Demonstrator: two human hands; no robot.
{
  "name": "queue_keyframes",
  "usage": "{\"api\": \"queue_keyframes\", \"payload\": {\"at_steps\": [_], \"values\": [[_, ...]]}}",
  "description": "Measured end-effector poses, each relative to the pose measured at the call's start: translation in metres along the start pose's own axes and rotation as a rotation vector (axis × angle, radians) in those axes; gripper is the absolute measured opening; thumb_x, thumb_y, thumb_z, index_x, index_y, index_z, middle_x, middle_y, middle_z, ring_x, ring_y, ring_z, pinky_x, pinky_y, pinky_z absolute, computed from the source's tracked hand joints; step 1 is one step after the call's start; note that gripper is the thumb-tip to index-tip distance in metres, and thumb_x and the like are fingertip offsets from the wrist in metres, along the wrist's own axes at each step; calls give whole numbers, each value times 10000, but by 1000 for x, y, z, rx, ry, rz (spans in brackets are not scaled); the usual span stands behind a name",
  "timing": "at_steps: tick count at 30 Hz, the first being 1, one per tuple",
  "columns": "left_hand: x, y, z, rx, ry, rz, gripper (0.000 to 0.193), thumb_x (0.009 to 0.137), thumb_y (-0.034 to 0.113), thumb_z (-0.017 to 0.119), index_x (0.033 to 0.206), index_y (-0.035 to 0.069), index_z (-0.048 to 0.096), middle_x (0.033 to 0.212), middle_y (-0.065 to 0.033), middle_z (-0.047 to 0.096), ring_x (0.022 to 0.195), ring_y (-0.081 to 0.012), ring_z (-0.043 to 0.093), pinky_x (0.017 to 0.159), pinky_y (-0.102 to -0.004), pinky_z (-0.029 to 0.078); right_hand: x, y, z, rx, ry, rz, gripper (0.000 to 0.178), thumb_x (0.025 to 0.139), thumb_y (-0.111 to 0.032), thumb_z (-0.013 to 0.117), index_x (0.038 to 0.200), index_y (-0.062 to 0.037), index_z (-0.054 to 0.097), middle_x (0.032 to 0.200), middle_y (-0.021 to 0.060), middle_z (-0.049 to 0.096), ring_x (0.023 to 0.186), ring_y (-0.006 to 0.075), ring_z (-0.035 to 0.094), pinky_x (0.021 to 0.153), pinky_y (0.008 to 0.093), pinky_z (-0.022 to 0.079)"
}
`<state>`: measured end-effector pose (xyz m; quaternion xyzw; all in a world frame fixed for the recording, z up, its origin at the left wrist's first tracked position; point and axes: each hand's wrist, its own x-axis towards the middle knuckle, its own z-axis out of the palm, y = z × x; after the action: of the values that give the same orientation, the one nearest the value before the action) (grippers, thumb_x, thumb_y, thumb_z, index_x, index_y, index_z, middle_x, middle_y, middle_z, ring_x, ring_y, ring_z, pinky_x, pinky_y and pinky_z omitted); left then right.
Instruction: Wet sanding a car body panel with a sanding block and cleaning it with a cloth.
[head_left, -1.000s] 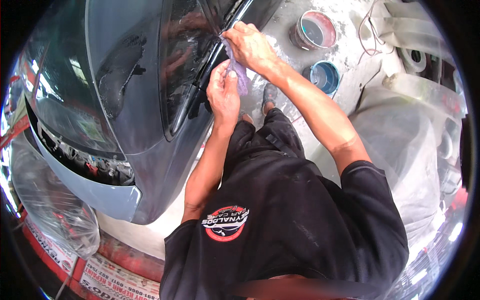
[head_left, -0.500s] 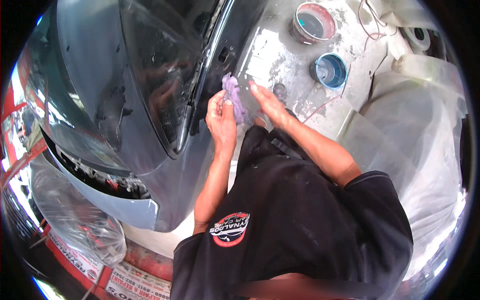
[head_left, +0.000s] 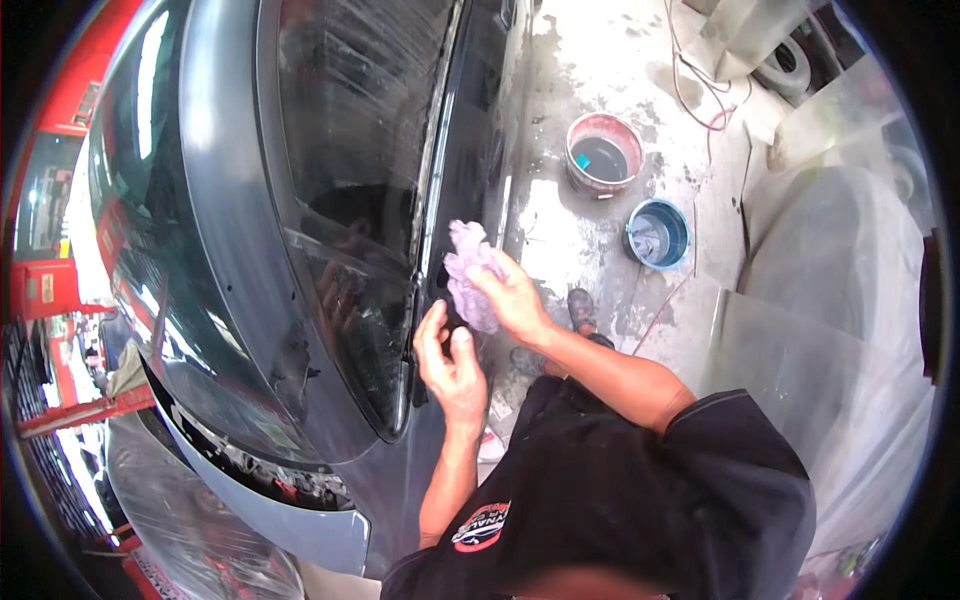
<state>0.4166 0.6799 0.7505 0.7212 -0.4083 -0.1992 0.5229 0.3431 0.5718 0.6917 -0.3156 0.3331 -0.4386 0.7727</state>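
Observation:
A crumpled pale purple rag [head_left: 470, 278] is held in my right hand [head_left: 512, 300], thumb and fingers gripping its right side. Just to the left and nearer, my left hand [head_left: 452, 372] is empty, its fingers apart and slightly curled. Both hands are over the side of a dark grey car [head_left: 225, 150], by its side window [head_left: 365, 130] and black door [head_left: 468, 120]. Bare patches and dark spots mark the car's grey panels.
On the wet concrete floor [head_left: 570, 60] stand a reddish bucket [head_left: 603, 118] with grey water and a blue bucket [head_left: 688, 240]. A thin hose [head_left: 690, 75] lies beyond them. Plastic sheeting [head_left: 830, 290] covers something large on the right. A tyre [head_left: 785, 70] stands at the far right.
The rag has passed from my left hand to my right. My left hand has let go and its fingers are apart. The view has shifted, showing more of the car.

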Motion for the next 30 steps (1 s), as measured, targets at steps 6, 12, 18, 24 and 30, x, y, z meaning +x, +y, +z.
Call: {"api": "queue_keyframes", "payload": {"at_steps": [6, 12, 18, 24, 30], "values": [[13, -6, -12, -152, 59, 30, 395, 1005, 46, 609, 1388, -29, 550, 1367, -125, 613, 1220, -197, 585, 1071, -338, 450, 24, 43, 55, -1090, 34, -427, 694, 914, -281, 717, 1535, -138, 442, 1447, 295, 362, 1279, 528, 379, 1100, 593, 371], [15, -11, -5, -98, 13, -33, 359, 1010, 48, 600, 1358, -34, 569, 1326, -128, 637, 1183, -191, 594, 1042, -338, 469, 60, 57, 33, -1138, 2, -567, 542, 936, -247, 690, 1455, -184, 546, 1317, 215, 421, 1153, 459, 452, 1005, 553, 447], [41, -12, 20, -76, 31, -130, 320, 1021, 62, 594, 1321, -46, 592, 1271, -152, 671, 1140, -201, 638, 1017, -332, 493, 100, 28, 10, -1040, -137, -561, 492, 958, -261, 664, 1431, -158, 574, 1211, 158, 476, 1089, 391, 483, 927, 502, 495], [100, -4, 91, 28, 77, -121, 267, 1012, 33, 587, 1264, -39, 641, 1210, -158, 686, 1083, -226, 675, 969, -342, 538, 237, -38, -42, -1044, 5, -694, 361, 942, -215, 686, 1290, -118, 692, 1166, 142, 544, 1038, 357, 520, 906, 458, 483], [200, 30, 201, 137, 3, -110, 274, 1038, 108, 597, 1267, -36, 641, 1205, -153, 690, 1128, -226, 659, 997, -346, 523, 404, -133, -83, -1028, 62, -779, 371, 921, -169, 701, 1291, -139, 691, 1128, 135, 531, 998, 354, 509, 857, 459, 500]]}}
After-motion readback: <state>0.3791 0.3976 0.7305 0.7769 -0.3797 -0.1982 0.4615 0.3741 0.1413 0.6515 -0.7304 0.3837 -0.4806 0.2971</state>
